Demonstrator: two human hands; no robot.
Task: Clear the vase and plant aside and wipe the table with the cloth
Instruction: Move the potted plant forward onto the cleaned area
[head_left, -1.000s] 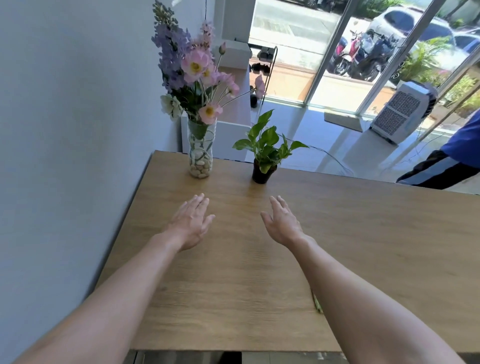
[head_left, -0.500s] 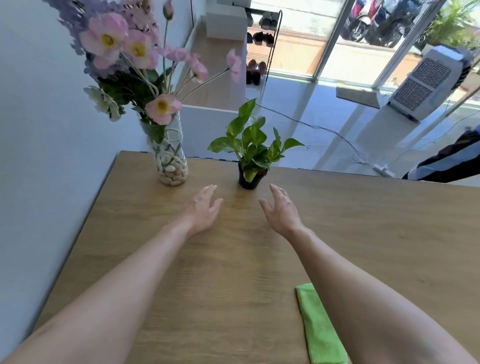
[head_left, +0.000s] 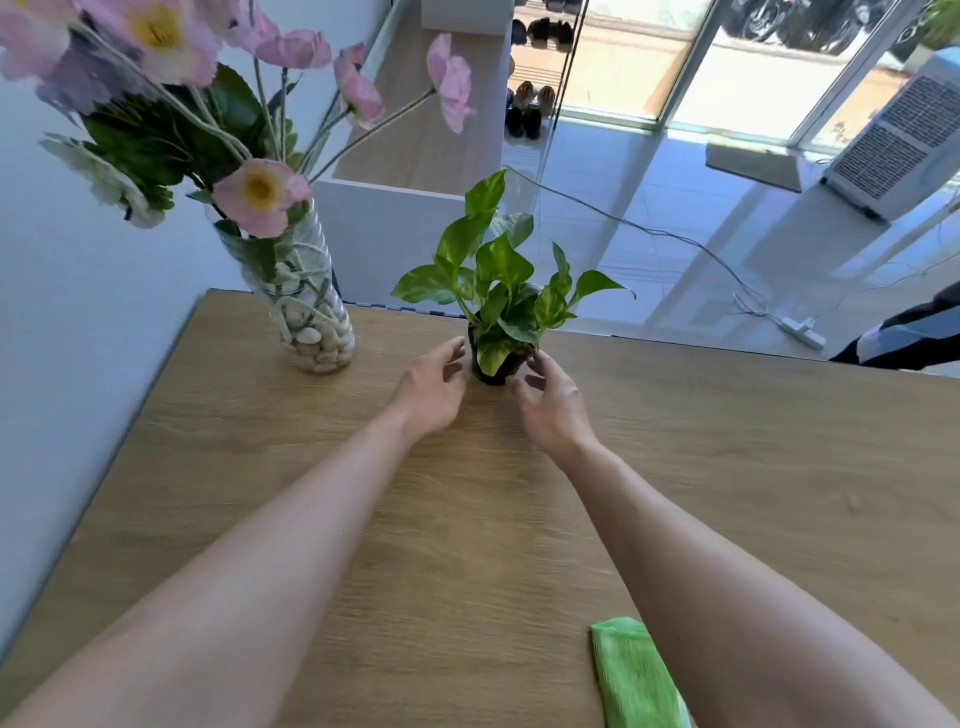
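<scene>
Wooden table (head_left: 727, 467) fills most of the view, its far edge meeting a pale wall on the left. On that far edge stands a small plant (head_left: 501, 291) with broad green leaves in a dark pot (head_left: 493, 369), upright. To its left, apart from it, stands a clear glass vase (head_left: 311, 312), its bottom filled with pale pebbles and its top spreading pink flowers (head_left: 260, 195) and dark leaves.

Both bare arms reach forward across the tabletop. The left hand (head_left: 431, 387) is just beside the pot's left side, fingers spread and loosely curved, not clasping anything. The right hand (head_left: 550, 400) is on the pot's right side, fingers also spread; its fingertips (head_left: 535, 358) are at the pot's rim, and whether they touch it cannot be told. Neither hand has the pot in a grasp.

A green cloth (head_left: 634, 675) lies flat on the near part of the table, partly hidden under the right forearm. Beyond the table, a shiny floor, a white cable and a white appliance (head_left: 898, 145) by the glass doors are visible.
</scene>
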